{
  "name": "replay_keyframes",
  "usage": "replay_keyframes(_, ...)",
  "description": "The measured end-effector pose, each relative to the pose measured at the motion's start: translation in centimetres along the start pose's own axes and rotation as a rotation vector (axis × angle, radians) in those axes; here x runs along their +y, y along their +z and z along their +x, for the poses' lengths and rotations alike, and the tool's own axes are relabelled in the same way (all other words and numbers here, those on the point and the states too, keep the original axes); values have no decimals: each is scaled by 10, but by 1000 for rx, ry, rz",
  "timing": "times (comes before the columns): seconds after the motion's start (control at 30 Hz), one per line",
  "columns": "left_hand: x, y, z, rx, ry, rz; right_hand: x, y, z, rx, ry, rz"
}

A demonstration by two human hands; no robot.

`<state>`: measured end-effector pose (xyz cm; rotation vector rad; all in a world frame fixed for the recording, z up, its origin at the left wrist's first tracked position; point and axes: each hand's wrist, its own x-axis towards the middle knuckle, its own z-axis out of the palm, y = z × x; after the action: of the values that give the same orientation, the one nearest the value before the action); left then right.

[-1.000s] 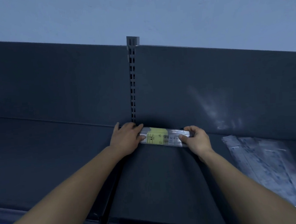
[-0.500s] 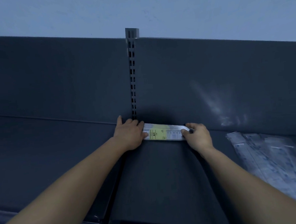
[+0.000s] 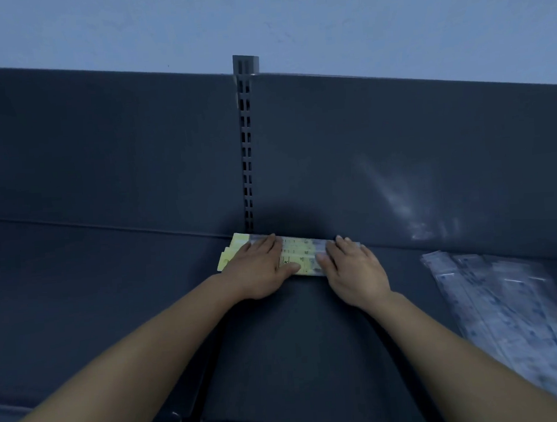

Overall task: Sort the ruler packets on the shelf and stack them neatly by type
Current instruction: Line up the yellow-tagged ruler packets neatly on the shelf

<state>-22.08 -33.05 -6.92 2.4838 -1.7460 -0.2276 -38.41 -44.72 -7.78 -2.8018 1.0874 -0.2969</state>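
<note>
We count three yellow-labelled ruler packets (image 3: 301, 256) fanned at the back of the one shelf (image 3: 295, 340), going by the three yellow ends that show at their left. Two hands lie on them, the left hand (image 3: 258, 270) and the right hand (image 3: 352, 268). To the right is one pile of clear packets (image 3: 505, 311), overlapped so that we cannot tell their number, and one slotted upright (image 3: 246, 147) stands behind.
</note>
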Motion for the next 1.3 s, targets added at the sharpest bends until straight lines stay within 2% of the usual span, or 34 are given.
replay_keyframes(0.07, -1, -2, -3, 11, -22, -25, -2, -1, -2, 52, 10, 24)
replay_keyframes(0.2, -1, -3, -6, -70, -59, 15, -6, 0, -3, -95, 41, -42)
replay_keyframes(0.3, -2, -6, -5, -43, -72, 1, -7, -2, -5, -114, 70, -59)
replay_keyframes(0.5, -6, -3, -9, -117, -70, -2, -8, -3, -15, -187, 85, -94)
replay_keyframes(0.8, -8, 1, -25, -131, -54, 4, -13, -9, -37, -267, 133, -89)
replay_keyframes(1.3, -7, 6, -61, -149, -14, 65, -26, -12, -82, -291, 150, -80)
